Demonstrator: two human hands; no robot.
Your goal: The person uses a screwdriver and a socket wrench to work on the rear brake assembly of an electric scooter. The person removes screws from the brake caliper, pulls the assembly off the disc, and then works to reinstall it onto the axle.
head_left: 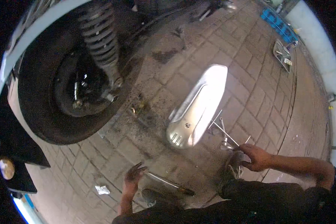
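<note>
My right hand (258,157) is closed around the handle end of a chrome socket wrench (225,146), low over the paving at the right. A T-handle wrench (226,133) lies beside it, one end reaching to my fingers. Towards the lower left, my left hand (133,178) has its fingers stretched out and holds nothing. Just right of its fingertips lies a screwdriver (168,182) with a thin metal shaft and a dark handle. A long silver metal cover (198,112) rests on the bricks between and beyond my hands.
A vehicle's wheel (44,128) and coil-spring shock absorber (102,37) fill the upper left. A blue crate (278,25) and a flat tray (282,56) stand far right, near a pale wall (315,41). Crumpled white paper (102,190) lies lower left.
</note>
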